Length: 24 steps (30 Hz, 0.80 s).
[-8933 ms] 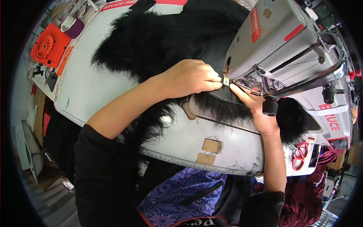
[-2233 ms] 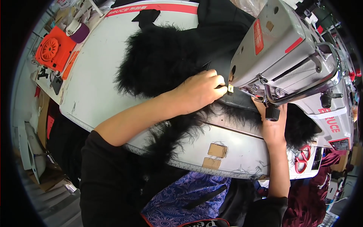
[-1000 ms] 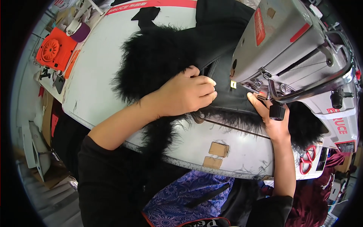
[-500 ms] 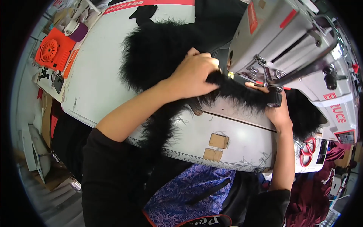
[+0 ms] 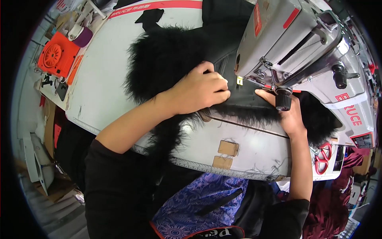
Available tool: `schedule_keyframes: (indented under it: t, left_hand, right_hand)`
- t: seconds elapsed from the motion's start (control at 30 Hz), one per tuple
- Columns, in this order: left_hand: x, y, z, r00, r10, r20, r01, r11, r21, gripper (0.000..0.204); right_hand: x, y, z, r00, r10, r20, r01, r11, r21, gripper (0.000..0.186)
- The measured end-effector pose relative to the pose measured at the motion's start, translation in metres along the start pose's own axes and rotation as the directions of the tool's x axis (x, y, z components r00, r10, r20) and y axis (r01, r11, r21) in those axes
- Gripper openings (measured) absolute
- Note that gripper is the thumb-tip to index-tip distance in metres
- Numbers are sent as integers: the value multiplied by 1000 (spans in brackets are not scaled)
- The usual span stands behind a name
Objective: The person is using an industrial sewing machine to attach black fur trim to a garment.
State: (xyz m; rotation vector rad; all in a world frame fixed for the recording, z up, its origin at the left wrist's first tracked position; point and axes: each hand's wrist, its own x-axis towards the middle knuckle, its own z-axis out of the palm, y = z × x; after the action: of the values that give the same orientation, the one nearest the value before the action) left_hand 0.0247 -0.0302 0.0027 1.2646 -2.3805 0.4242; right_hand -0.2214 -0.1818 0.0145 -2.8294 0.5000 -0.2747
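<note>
A black garment (image 5: 232, 95) with a smooth panel and a long fluffy black trim (image 5: 163, 63) lies on the white sewing table (image 5: 95, 79) under the grey sewing machine (image 5: 270, 40). My left hand (image 5: 205, 89) is closed on the garment just left of the needle area, fingers curled into the fabric. A small yellow piece (image 5: 240, 81) sits at the machine's foot. My right hand (image 5: 288, 115) rests on the panel right of the needle, one finger stretched out toward the foot; the others are partly hidden behind the black knob (image 5: 283, 99).
An orange plastic device (image 5: 57, 53) and a white-and-purple cylinder (image 5: 79, 34) stand at the left end. Red-handled scissors (image 5: 323, 157) lie at the right. Two tan patches (image 5: 228, 148) are on the table's front part. Maroon fabric (image 5: 330, 207) hangs beside the table at lower right.
Since half a second ago, the fluffy edge that covered the panel near the needle has dropped back toward me, baring the smooth panel. My left hand has shifted slightly toward me.
</note>
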Motion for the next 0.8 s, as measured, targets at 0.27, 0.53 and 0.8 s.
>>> schedule_keyframes:
  t: [0.27,0.53,0.8]
  left_hand:
    - [0,2,2,1000,4,10,-5,999,51,20]
    - [6,-2,7,1000,29,-5,-29,998,63,25]
    - [8,-4,12,1000,-4,24,3,1000,18,29]
  right_hand:
    - [-6,-7,1,969,-137,-205,134,991,-27,41]
    - [-11,8,6,942,-146,-302,113,986,-125,15]
    - [-16,8,4,930,-123,-345,79,987,-138,24]
